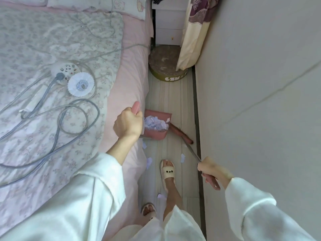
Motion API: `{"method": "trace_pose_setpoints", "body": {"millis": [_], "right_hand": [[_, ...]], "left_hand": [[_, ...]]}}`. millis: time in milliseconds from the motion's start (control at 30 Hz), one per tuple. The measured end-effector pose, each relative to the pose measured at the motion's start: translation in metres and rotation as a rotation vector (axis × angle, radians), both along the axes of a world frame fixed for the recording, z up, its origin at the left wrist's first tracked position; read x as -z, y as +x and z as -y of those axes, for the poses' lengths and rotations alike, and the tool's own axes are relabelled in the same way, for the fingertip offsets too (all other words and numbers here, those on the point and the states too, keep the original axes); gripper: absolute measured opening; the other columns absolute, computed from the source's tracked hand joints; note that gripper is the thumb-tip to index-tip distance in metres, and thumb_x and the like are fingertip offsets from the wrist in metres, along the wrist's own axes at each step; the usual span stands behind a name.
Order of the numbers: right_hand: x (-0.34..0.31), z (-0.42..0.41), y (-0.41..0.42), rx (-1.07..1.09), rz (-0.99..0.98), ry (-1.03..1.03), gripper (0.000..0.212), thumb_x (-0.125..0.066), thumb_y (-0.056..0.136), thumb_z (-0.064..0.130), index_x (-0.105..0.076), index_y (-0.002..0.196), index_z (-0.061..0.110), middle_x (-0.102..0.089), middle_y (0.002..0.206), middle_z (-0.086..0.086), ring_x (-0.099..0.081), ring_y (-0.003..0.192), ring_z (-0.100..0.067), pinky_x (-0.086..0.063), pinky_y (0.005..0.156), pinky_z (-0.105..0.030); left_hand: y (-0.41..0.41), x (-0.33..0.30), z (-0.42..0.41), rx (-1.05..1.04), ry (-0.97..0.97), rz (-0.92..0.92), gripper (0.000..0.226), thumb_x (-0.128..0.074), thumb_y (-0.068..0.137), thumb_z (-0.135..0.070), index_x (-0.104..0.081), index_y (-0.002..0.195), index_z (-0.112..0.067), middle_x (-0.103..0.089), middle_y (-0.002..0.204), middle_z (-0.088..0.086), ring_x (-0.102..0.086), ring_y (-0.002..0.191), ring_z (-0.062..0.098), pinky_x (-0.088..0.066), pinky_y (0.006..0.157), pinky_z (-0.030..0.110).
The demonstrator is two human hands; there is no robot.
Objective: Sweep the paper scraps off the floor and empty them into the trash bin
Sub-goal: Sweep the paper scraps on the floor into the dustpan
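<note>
Dustpan (156,132) (scraps inside) just beyond left hand (127,125).

I see a matt pink plastic dustpan (157,132) holding crumpled white paper scraps (155,124). At its three o'clock, the pink broom head (180,133) looks like smooth plastic, on a dull grey metal pole (192,152). The pale wood-grain floor (171,94) has a slight sheen. At nine o'clock, the floral quilt (43,49) is soft matt cloth.
</note>
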State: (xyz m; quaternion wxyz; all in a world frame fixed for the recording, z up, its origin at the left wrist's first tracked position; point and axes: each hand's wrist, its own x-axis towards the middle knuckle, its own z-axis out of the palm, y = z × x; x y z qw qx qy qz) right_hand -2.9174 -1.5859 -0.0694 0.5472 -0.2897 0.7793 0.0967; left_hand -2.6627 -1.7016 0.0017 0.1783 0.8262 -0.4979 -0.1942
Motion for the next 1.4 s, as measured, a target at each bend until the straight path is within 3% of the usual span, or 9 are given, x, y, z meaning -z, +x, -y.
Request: {"method": "trace_pose_setpoints", "body": {"millis": [167, 300, 500, 633, 900, 1033, 1200, 1300, 1400], "right_hand": [[-0.030, -0.050, 0.005, 0.004, 0.129, -0.061, 0.021, -0.044, 0.085, 0.008, -0.052, 0.066, 0.002, -0.049, 0.043, -0.009, -0.043, 0.031, -0.017, -0.036, 0.039, -0.018], [-0.054, -0.055, -0.001, 0.020, 0.148, -0.090, 0.027, -0.049, 0.090, 0.009, -0.050, 0.064, 0.004, -0.051, 0.038, -0.003, -0.045, 0.027, -0.012, -0.033, 0.033, -0.012], [-0.060, -0.035, 0.001, 0.088, 0.126, -0.176, 0.021, -0.047, 0.088, 0.004, -0.049, 0.066, 0.003, -0.048, 0.035, -0.004, -0.042, 0.026, -0.013, -0.032, 0.033, -0.014], [-0.035, 0.003, 0.006, 0.137, 0.105, -0.221, 0.024, -0.044, 0.091, 0.001, -0.045, 0.067, 0.005, -0.046, 0.042, -0.006, -0.041, 0.035, -0.017, -0.035, 0.038, -0.019], [0.018, 0.097, 0.005, -0.046, 0.069, -0.246, 0.023, -0.042, 0.090, 0.004, -0.048, 0.067, 0.004, -0.054, 0.058, -0.015, -0.050, 0.043, -0.022, -0.042, 0.050, -0.029], [0.023, 0.120, 0.014, -0.249, 0.081, -0.204, 0.024, -0.040, 0.086, 0.003, -0.051, 0.065, 0.002, -0.054, 0.048, -0.015, -0.053, 0.041, -0.023, -0.046, 0.055, -0.030], [0.020, 0.099, 0.026, -0.465, 0.086, -0.144, 0.008, -0.043, 0.089, 0.007, -0.049, 0.086, 0.003, -0.053, 0.065, -0.009, -0.055, 0.056, -0.024, -0.047, 0.055, -0.032], [0.018, 0.068, 0.023, -0.559, 0.059, -0.114, 0.021, -0.047, 0.091, 0.015, -0.050, 0.109, 0.003, -0.054, 0.080, -0.008, -0.057, 0.075, -0.026, -0.047, 0.063, -0.032], [0.013, 0.034, 0.020, -0.623, 0.049, -0.104, 0.026, -0.047, 0.093, 0.020, -0.050, 0.114, 0.004, -0.050, 0.072, -0.002, -0.057, 0.071, -0.023, -0.043, 0.056, -0.027]], "left_hand": [[0.003, -0.020, -0.024, -0.029, -0.033, -0.081, 0.036, -0.051, 0.087, -0.046, -0.063, 0.096, -0.013, -0.067, 0.098, 0.013, -0.060, 0.091, 0.036, -0.036, 0.068, 0.032], [0.003, -0.030, -0.032, -0.049, -0.073, -0.147, 0.032, -0.052, 0.086, -0.048, -0.059, 0.085, -0.017, -0.067, 0.091, 0.009, -0.060, 0.084, 0.033, -0.037, 0.066, 0.031], [0.001, -0.032, -0.022, -0.104, -0.078, -0.280, 0.036, -0.052, 0.082, -0.053, -0.054, 0.074, -0.018, -0.062, 0.076, 0.003, -0.059, 0.075, 0.030, -0.046, 0.068, 0.033], [-0.011, -0.022, -0.005, -0.114, -0.095, -0.310, 0.040, -0.053, 0.081, -0.054, -0.043, 0.061, -0.021, -0.054, 0.064, -0.001, -0.059, 0.071, 0.030, -0.043, 0.064, 0.032], [-0.041, 0.001, 0.043, -0.174, -0.150, -0.314, 0.044, -0.054, 0.080, -0.056, -0.038, 0.057, -0.022, -0.045, 0.053, -0.006, -0.056, 0.059, 0.028, -0.043, 0.057, 0.031], [-0.052, 0.004, 0.055, -0.176, -0.186, -0.263, 0.045, -0.055, 0.081, -0.055, -0.036, 0.055, -0.022, -0.046, 0.052, -0.006, -0.053, 0.057, 0.026, -0.036, 0.055, 0.029], [-0.060, 0.000, 0.044, -0.204, -0.194, -0.209, 0.045, -0.054, 0.082, -0.054, -0.036, 0.056, -0.022, -0.046, 0.053, -0.008, -0.049, 0.056, 0.021, -0.031, 0.053, 0.029], [-0.063, -0.004, 0.027, -0.224, -0.192, -0.194, 0.045, -0.054, 0.083, -0.053, -0.036, 0.056, -0.022, -0.045, 0.053, -0.009, -0.044, 0.053, 0.017, -0.026, 0.049, 0.029], [-0.057, -0.008, 0.003, -0.234, -0.183, -0.201, 0.044, -0.054, 0.083, -0.053, -0.038, 0.057, -0.022, -0.046, 0.054, -0.010, -0.045, 0.055, 0.017, -0.025, 0.048, 0.026]]}}
